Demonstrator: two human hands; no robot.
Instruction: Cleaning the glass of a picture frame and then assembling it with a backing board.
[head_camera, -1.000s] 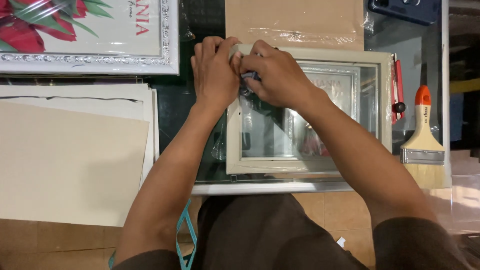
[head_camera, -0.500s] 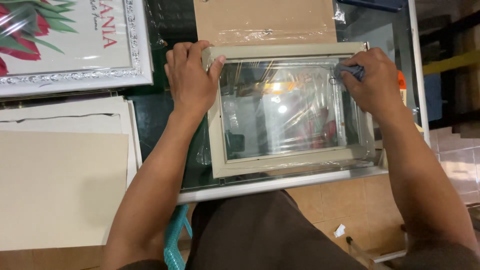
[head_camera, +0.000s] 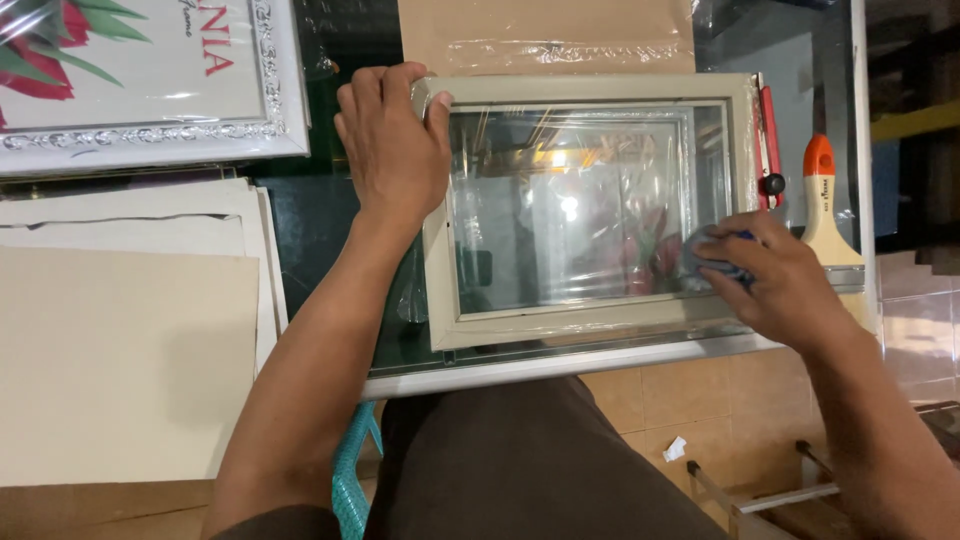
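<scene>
presently your left hand (head_camera: 395, 150) lies flat, gripping nothing, pinning the beige picture frame (head_camera: 590, 90) at its far-left corner near the glass table (head_camera: 600, 362) front edge, steadying it; your right hand (head_camera: 775, 280) clutches a blue cloth (head_camera: 708, 256) against the glass pane (head_camera: 570, 215).

Count on the desk (head_camera: 330, 215): two picture frames, one beige (head_camera: 590, 88) and one white ornate (head_camera: 160, 145); one paintbrush (head_camera: 830, 215); one red cutter (head_camera: 768, 150); one cloth (head_camera: 715, 258); several stacked boards (head_camera: 120, 350), exact number indeterminate.
</scene>
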